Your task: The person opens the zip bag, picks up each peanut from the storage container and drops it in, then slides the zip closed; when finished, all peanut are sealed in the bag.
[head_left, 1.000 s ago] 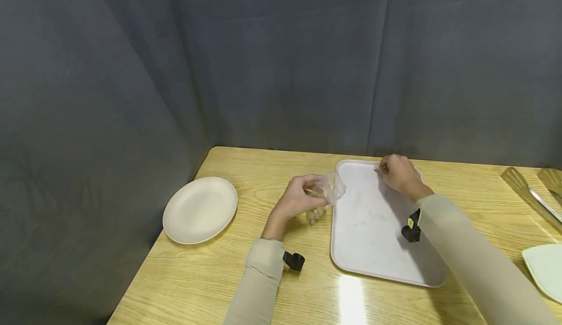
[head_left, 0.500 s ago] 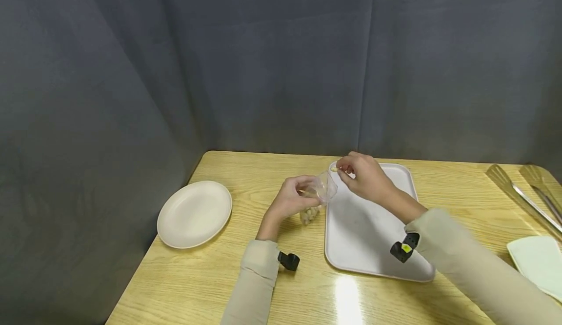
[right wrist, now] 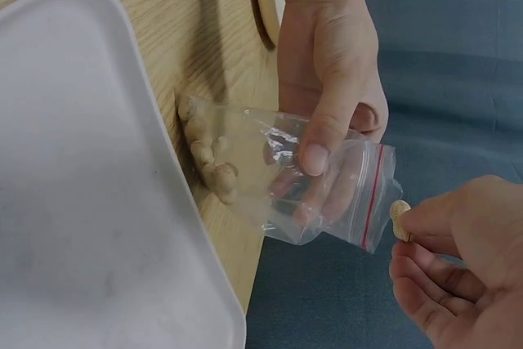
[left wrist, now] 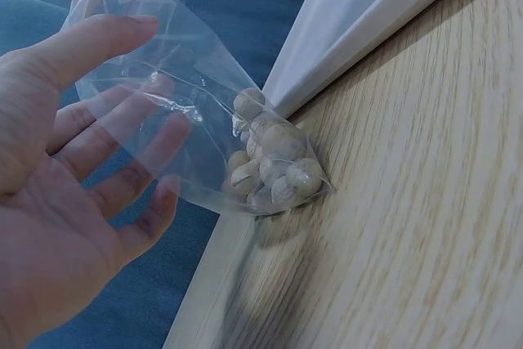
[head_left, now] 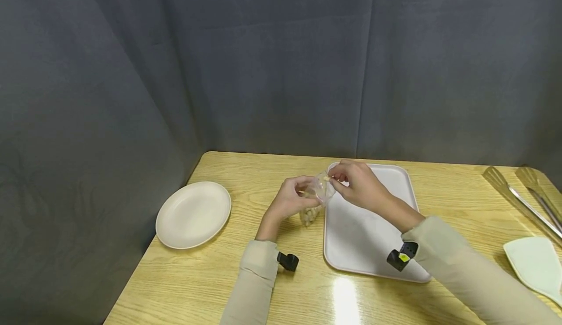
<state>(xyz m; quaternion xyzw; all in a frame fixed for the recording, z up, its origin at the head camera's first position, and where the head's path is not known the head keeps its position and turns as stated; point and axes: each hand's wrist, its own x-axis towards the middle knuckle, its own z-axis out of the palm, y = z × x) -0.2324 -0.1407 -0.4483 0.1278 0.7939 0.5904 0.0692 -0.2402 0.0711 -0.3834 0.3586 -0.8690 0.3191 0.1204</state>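
My left hand (head_left: 291, 200) holds a clear zip bag (left wrist: 192, 55) between thumb and fingers, near its red-striped mouth. Several unshelled peanuts (left wrist: 278, 161) lie bunched in the bag's bottom corner, low over the wooden table. Between the thumb and index finger of my right hand (head_left: 360, 186) is a single peanut (right wrist: 400, 218). That peanut is right at the bag's mouth in the right wrist view, just outside the red strip. The bag's mouth faces the right hand.
A pale rectangular tray (head_left: 373, 239) lies right of the bag, under the right forearm. A round cream plate (head_left: 193, 215) sits at the left. On the right are two slotted metal turners (head_left: 498, 178) and a pale green spatula (head_left: 533, 261). A dark curtain (head_left: 272, 71) hangs behind the table.
My right hand has moved left from the tray's far edge to the bag's mouth, carrying the peanut. The left hand still holds the bag in about the same place.
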